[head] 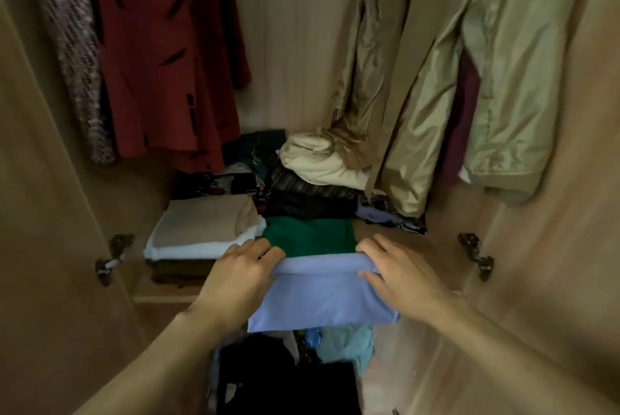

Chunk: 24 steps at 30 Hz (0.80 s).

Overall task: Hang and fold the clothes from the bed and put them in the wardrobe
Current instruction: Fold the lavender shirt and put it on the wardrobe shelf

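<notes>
A: What is held, and where is it?

B: A folded lilac garment [322,297] is held at the front edge of the wardrobe shelf [161,297], its far end lying against a folded green garment [310,235] on that shelf.

A: How is each grip set?

B: The left hand [241,272] is curled round the garment's left side, fingers over the rolled top edge; the grip is grasping the cloth. The right hand [397,268] is laid on the right side, with the thumb tucked under the rolled edge and fingers over it, so the cloth is pinched there too.

A: What else is seen on the shelf?

B: A stack with a beige piece [208,220] on top is placed just left of the green garment. Dark folded items [312,196] are piled behind, and a cream bundle [318,159] is set further back.

A: And above?

B: A red coat [161,55] and a speckled knit [67,45] are hung at the left; olive jackets [469,79] are hung at the right. Below the shelf, dark clothing [288,377] and a pale blue item [349,344] are seen
</notes>
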### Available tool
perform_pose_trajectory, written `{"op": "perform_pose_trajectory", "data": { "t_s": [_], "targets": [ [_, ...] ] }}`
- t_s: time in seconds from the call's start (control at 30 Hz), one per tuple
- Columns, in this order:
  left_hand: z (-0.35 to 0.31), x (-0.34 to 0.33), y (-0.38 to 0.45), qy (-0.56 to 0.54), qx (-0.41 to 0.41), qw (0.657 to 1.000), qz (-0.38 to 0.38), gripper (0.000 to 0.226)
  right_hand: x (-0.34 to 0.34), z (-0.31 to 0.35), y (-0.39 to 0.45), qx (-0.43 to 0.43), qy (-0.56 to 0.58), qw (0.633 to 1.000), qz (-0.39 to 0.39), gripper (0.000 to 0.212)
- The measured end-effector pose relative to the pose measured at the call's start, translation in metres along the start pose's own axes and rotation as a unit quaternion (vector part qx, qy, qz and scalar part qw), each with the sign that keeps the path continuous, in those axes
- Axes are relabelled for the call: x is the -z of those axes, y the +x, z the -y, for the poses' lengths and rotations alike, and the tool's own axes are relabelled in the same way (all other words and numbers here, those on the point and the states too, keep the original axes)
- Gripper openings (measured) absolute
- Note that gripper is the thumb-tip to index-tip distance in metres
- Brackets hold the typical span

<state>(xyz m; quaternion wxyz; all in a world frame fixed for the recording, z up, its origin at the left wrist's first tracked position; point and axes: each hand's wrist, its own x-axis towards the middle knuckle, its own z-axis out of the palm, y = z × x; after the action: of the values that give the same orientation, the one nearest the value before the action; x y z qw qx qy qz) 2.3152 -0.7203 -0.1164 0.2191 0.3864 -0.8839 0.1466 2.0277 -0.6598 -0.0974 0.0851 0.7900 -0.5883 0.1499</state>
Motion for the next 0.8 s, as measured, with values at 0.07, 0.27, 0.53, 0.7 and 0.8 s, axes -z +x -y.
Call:
{"op": "perform_pose_trajectory", "data": {
  "t_s": [0.07,0.27,0.53,0.7,0.8],
  "targets": [
    [0.024,-0.016,0.015,-0.028,0.0,0.999,0.014,0.04,-0.007,-0.005,0.026,-0.007,0.004,1.0,0.008,0.015],
    [0.067,-0.042,0.05,-0.127,-0.056,0.989,0.042,0.029,-0.022,-0.031,0.08,-0.009,0.051,0.996,0.069,0.015],
    [0.114,-0.109,0.114,-0.174,0.012,0.982,0.067,0.015,-0.066,-0.078,0.152,-0.026,0.056,0.995,0.084,0.026],
    [0.123,-0.155,0.142,-0.099,0.102,0.989,0.03,0.04,-0.112,-0.092,0.19,-0.069,0.054,0.996,0.033,0.042],
    [0.115,-0.166,0.148,-0.07,0.095,0.992,0.032,0.036,-0.135,-0.095,0.196,-0.057,0.078,0.995,0.037,0.043]
  ]
}}
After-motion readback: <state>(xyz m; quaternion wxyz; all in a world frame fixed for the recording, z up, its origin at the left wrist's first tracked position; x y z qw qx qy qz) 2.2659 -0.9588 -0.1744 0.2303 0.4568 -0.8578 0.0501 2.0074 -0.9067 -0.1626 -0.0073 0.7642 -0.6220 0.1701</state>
